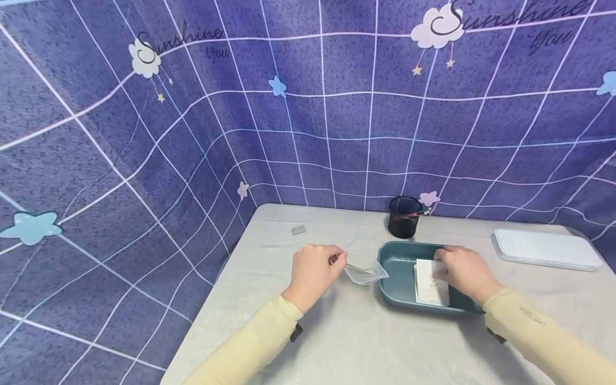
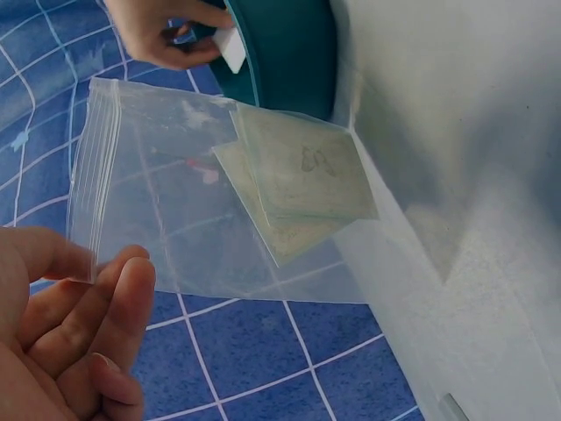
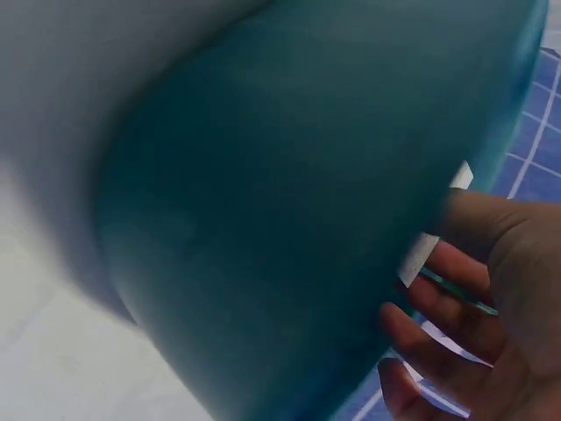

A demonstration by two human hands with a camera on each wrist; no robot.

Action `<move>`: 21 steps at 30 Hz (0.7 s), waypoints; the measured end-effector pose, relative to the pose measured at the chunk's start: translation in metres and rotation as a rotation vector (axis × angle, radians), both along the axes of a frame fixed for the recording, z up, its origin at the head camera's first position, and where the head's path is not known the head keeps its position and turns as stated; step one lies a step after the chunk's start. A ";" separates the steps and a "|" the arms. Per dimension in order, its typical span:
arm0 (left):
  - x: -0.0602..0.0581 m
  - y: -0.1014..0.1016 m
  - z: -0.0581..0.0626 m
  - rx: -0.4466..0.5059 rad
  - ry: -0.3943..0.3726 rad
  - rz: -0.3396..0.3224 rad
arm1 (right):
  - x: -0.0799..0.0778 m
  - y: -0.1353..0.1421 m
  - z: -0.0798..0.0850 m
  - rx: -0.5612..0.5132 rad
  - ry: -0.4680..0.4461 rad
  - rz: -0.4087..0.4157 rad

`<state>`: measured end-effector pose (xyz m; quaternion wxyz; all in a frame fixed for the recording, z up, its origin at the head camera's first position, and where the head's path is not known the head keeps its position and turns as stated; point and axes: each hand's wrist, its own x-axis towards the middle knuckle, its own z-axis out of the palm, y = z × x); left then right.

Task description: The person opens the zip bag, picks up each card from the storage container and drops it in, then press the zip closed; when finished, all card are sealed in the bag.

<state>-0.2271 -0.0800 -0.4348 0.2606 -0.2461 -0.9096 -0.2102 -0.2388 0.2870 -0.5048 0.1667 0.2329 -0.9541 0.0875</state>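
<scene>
My left hand (image 1: pixel 315 271) pinches a clear zip bag (image 2: pixel 166 184) by the corner of its zip end. Inside the bag lie two pale square cards (image 2: pixel 307 171), overlapping, the upper one with a small dark mark. To the right stands a dark teal tray (image 1: pixel 397 286). My right hand (image 1: pixel 468 274) reaches in over its right side and pinches a white card (image 1: pixel 428 283) at the edge between thumb and fingers. Faint print shows on that card, and another pale edge peeks out at its left. The tray wall hides most of the card in the right wrist view.
Behind the tray stands a black mesh pen cup (image 1: pixel 403 224) with pens in it. A closed white flat case (image 1: pixel 546 249) lies at the back right. One small grey block (image 1: pixel 298 229) sits at the back left. A blue patterned curtain (image 1: pixel 346 117) rises behind the table.
</scene>
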 end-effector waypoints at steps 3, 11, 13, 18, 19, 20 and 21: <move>0.000 0.000 0.000 -0.003 -0.003 0.005 | 0.005 -0.001 0.010 -0.014 -0.009 0.000; 0.000 0.001 0.001 -0.009 0.000 0.004 | 0.018 -0.006 0.031 -0.078 -0.082 0.044; 0.000 0.002 0.001 -0.005 0.000 0.000 | 0.020 -0.008 0.036 -0.081 -0.106 0.072; 0.000 0.002 0.002 -0.002 0.005 -0.006 | 0.023 -0.013 0.047 -0.078 -0.180 0.176; 0.000 0.002 0.002 -0.005 0.006 -0.006 | 0.024 -0.014 0.048 -0.080 -0.190 0.196; 0.000 0.002 0.002 -0.006 0.007 -0.006 | 0.024 -0.015 0.051 -0.086 -0.198 0.215; 0.000 0.002 0.002 -0.007 0.008 -0.006 | 0.024 -0.016 0.052 -0.093 -0.200 0.230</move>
